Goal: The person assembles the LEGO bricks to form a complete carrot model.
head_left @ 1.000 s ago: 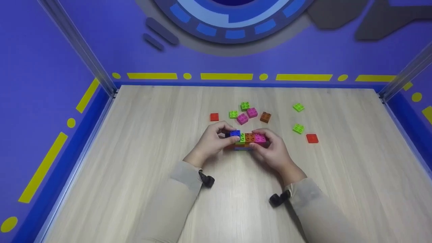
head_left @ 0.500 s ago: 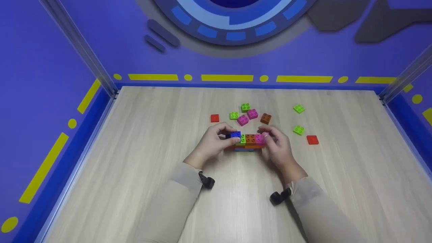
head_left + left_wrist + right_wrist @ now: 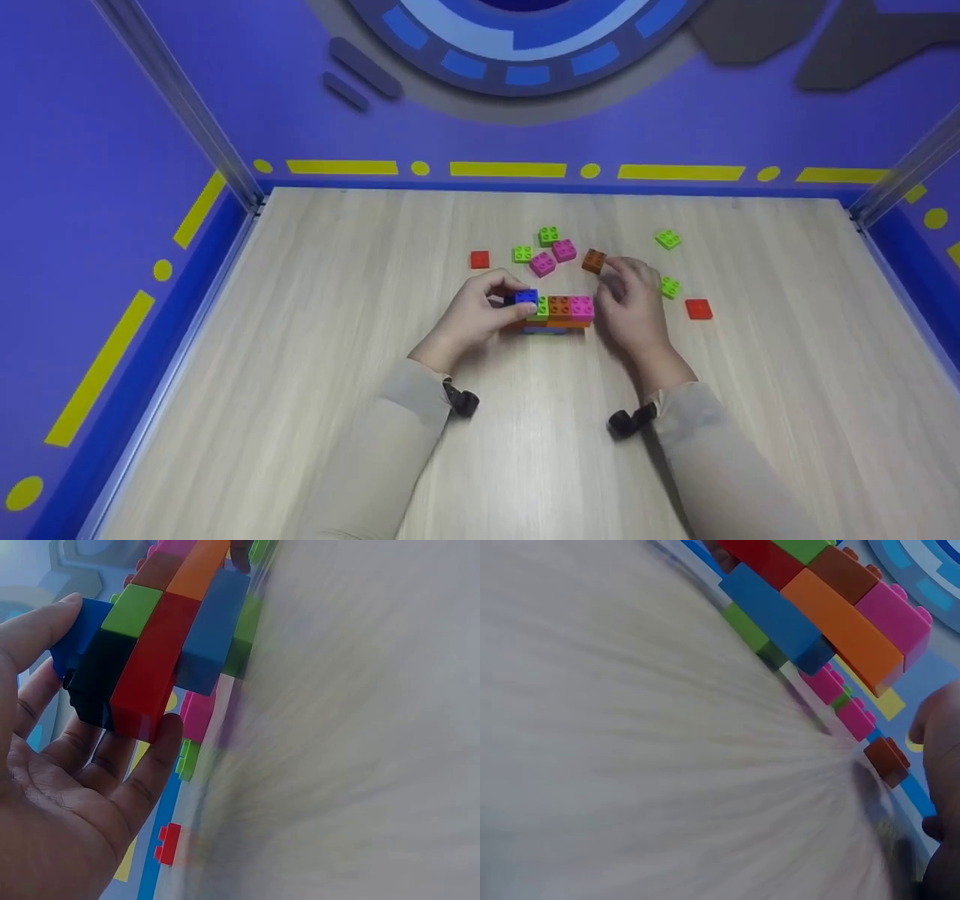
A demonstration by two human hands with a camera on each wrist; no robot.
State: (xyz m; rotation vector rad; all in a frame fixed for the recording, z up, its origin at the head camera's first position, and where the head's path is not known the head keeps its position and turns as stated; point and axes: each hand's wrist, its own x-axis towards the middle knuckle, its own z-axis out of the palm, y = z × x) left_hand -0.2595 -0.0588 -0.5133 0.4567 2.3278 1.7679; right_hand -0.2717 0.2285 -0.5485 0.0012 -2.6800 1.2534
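Note:
My left hand (image 3: pixel 480 311) grips the left end of a built block of toy bricks (image 3: pixel 559 324), its thumb on the blue brick (image 3: pixel 526 298). In the left wrist view, layers of the block show: a black brick (image 3: pixel 101 675), a red brick (image 3: pixel 154 664), an orange brick (image 3: pixel 197 570), a blue-grey brick (image 3: pixel 214 630) and a green brick (image 3: pixel 244 637) at the bottom. Brown and pink bricks top its right end. Off that end, my right hand (image 3: pixel 634 304) holds nothing, its fingers loosely bent near a loose brown brick (image 3: pixel 594 260); the right wrist view shows a gap between them.
Behind the block lie two pink bricks (image 3: pixel 543 263) and two green bricks (image 3: pixel 549 236). A red brick (image 3: pixel 480 259) is at their left. Further right are two flat green bricks (image 3: pixel 667 239), one partly behind my right hand, and another red brick (image 3: pixel 698 309). Blue walls enclose the table.
My right hand has let go of the block's right end and moved right and away from me, towards the loose brown brick. The left hand keeps its grip with the block almost still.

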